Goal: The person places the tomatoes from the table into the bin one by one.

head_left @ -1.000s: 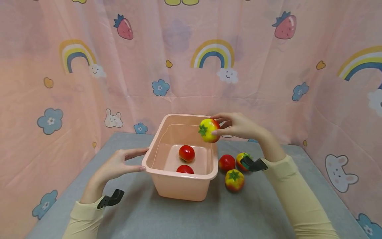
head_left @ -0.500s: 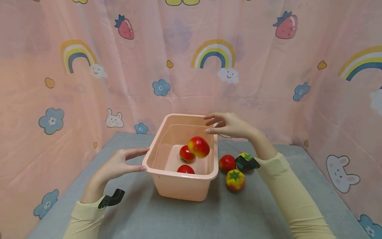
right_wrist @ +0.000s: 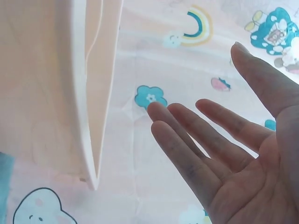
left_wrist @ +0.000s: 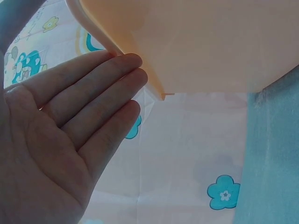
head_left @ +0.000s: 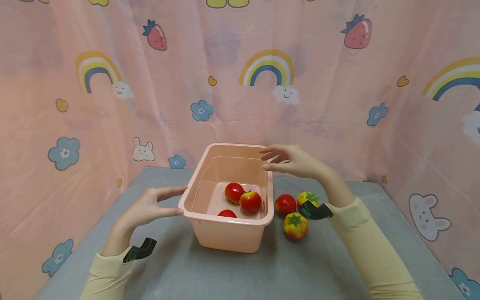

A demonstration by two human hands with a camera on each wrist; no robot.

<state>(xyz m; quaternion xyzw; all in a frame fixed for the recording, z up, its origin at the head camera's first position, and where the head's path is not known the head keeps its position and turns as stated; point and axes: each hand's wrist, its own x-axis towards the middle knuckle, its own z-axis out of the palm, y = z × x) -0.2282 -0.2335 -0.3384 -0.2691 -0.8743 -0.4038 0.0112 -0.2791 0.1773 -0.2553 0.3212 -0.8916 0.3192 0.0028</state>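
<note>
Currently left hand (head_left: pixel 144 204) touches peach plastic tub (head_left: pixel 226 235) at nine o'clock, fingers straight, clasping nothing. Right hand (head_left: pixel 294 161), empty, fingers relaxed, hovers by tub, two o'clock. Inside: red-yellow tomato (head_left: pixel 250 202); red tomato (head_left: pixel 234 192) just beside it, ten o'clock; second red tomato (head_left: pixel 227 213), eight o'clock, partly hidden by near wall. Outside tub, four o'clock: three more tomatoes (head_left: pixel 295 227) on grey tabletop (head_left: pixel 187 275).

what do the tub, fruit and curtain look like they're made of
Tub: probably moulded plastic with a smooth, satin finish, judging by its even colour and rounded one-piece rim.
Fruit: glossy skins with bright highlights, perhaps painted plastic or foam, though real fruit isn't ruled out.
Curtain: thin printed sheet, mostly matte; soft folds and creases suggest fabric.
</note>
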